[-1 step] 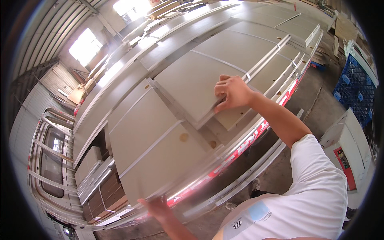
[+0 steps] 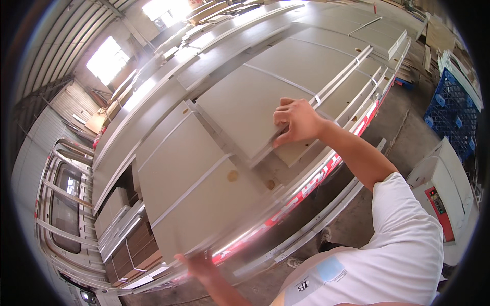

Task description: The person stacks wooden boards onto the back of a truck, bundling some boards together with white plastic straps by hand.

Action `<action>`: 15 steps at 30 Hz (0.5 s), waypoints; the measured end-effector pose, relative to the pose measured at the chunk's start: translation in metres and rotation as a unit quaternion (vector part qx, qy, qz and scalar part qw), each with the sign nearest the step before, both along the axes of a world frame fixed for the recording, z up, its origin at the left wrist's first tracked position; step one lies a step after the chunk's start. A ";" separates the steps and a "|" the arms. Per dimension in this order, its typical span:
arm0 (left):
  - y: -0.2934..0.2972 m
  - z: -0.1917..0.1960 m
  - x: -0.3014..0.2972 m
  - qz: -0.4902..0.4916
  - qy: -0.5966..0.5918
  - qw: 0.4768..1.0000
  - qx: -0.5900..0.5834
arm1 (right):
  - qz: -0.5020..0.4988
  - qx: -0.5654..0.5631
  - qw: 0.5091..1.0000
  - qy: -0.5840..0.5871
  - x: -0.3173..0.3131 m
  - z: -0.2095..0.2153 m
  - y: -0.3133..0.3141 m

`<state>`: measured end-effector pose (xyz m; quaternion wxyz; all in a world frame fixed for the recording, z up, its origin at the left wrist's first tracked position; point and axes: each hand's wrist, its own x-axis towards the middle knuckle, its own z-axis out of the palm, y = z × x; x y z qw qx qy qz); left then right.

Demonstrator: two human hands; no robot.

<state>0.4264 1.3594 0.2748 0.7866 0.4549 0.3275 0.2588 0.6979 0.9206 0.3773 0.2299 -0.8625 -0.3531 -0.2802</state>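
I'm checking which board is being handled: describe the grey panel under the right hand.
The grey panel is a flat, matt rectangular board, seemingly laminated wood, with pale edging. It lies on a stack of similar boards, slightly overhanging the one below. The right hand curls its fingers over the near corner edge. The left hand touches a different, nearer board.

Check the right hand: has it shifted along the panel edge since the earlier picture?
No. The right hand sits at the same spot on the grey panel edge, just above the two round knots.
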 end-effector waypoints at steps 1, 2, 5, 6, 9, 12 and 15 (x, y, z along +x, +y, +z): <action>0.000 0.000 0.001 -0.004 0.002 1.000 0.002 | 0.002 0.008 1.000 -0.004 -0.009 -0.001 -0.001; -0.002 0.000 -0.001 -0.003 0.007 1.000 0.015 | 0.008 0.018 1.000 -0.002 -0.016 -0.004 -0.004; 0.008 -0.003 -0.008 -0.023 -0.013 0.999 0.023 | 0.016 0.016 1.000 0.009 -0.032 -0.015 -0.014; 0.009 -0.003 -0.008 -0.015 -0.044 0.999 0.011 | 0.041 0.044 0.998 -0.031 -0.033 -0.029 -0.014; 0.013 -0.013 -0.002 -0.020 -0.034 0.999 0.001 | 0.052 0.059 0.996 -0.048 -0.045 -0.026 -0.020; 0.003 0.001 0.001 -0.028 -0.029 0.999 -0.001 | 0.040 0.072 0.990 -0.118 -0.049 -0.026 -0.018; -0.005 0.011 0.000 -0.010 -0.012 1.000 -0.013 | 0.022 0.079 0.993 -0.089 -0.054 -0.026 -0.011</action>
